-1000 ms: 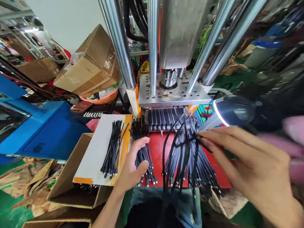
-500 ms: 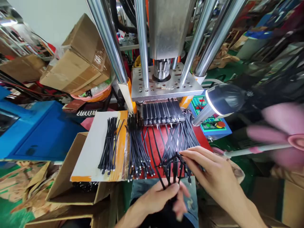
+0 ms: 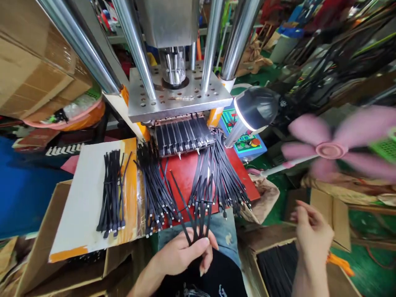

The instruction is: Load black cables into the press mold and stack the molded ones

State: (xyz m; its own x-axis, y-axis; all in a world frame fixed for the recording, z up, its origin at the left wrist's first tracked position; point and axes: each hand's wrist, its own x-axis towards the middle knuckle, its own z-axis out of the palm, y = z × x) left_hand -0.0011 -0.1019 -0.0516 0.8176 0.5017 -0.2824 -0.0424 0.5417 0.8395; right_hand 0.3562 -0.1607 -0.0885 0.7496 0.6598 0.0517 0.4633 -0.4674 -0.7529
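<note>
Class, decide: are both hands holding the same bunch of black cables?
No: the left hand holds the black cables, while the right hand is apart from them, off to the right.

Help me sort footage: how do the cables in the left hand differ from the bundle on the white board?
Number: the held cables show a few strands; the board bundle has many more.
Support: the held cables are in the left hand; the board bundle lies on the white board.
Spread: the held cables splay apart; the board bundle is mostly close together.
Both are black and thin.
</note>
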